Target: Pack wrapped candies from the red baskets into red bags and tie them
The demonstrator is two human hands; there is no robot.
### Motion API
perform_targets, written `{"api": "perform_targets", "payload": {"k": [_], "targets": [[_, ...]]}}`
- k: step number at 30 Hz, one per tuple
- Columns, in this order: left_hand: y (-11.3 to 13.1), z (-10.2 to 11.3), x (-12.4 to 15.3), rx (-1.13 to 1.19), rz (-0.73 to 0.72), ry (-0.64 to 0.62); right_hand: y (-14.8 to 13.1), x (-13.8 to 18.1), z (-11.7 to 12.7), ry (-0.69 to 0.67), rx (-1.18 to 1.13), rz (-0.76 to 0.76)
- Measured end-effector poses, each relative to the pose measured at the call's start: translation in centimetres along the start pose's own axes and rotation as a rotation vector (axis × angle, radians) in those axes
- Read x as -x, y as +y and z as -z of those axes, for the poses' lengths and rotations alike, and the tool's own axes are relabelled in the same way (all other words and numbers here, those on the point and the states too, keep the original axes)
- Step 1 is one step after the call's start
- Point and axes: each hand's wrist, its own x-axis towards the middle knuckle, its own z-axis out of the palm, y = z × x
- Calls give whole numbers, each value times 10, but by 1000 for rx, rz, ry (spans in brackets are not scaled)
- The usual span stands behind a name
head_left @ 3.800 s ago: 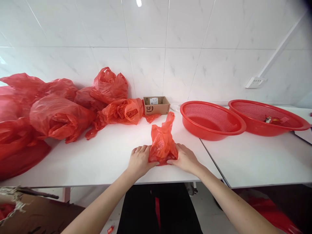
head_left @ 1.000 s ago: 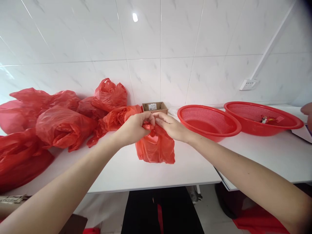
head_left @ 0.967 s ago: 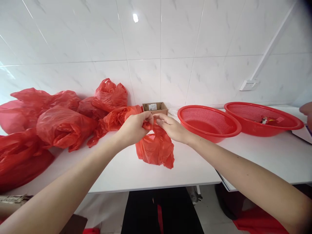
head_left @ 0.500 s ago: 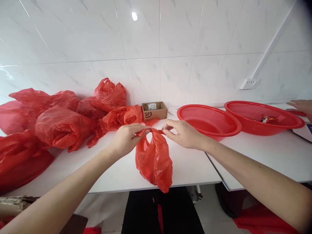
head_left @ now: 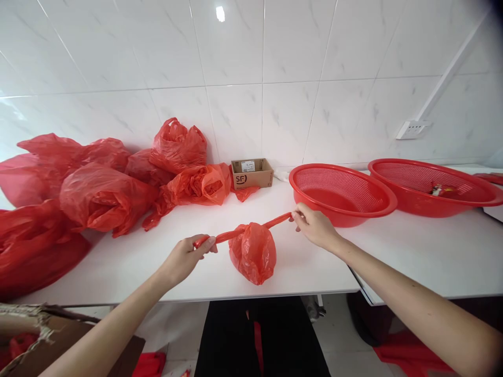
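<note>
A small red plastic bag (head_left: 253,256) sits near the front edge of the white table (head_left: 314,277), its handles stretched out to both sides. My left hand (head_left: 190,255) pinches the left handle between thumb and fingers. On the other side my right hand (head_left: 313,224) grips the end of the right handle, a little higher up. The handles cross or knot at the top of the bag; which of the two I cannot tell. What the bag contains is hidden by the plastic.
Several filled red bags (head_left: 106,196) crowd the left of the table. A small cardboard box (head_left: 251,175) stands at the wall. Two red plastic baskets (head_left: 341,193) are on the right, the farther one with small items inside. An open carton (head_left: 58,335) is low at left.
My hands have moved apart, pulling the bag's handles out left and right. The bag's top is now drawn tight and its body looks rounder. Another person's hand at far right has gone out of view.
</note>
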Motion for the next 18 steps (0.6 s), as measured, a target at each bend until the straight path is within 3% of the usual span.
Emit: {"api": "perform_targets", "payload": {"k": [3,6,9,12,18], "targets": [[9,-14,-2,79,-114,-2,-10,2,-7,42,-658,-267],[9,-29,-9,199,-201,16,-20,19,-25,102,-908,-353],[-3,-43,-17,250,-252,-47,-31,44,-49,169,-902,-382],[-12,-53,-24,161,-353,-88,-44,66,-68,197,-814,-380],[-14,-59,-30,-85,-309,68,-42,65,-73,49,-550,-183]]}}
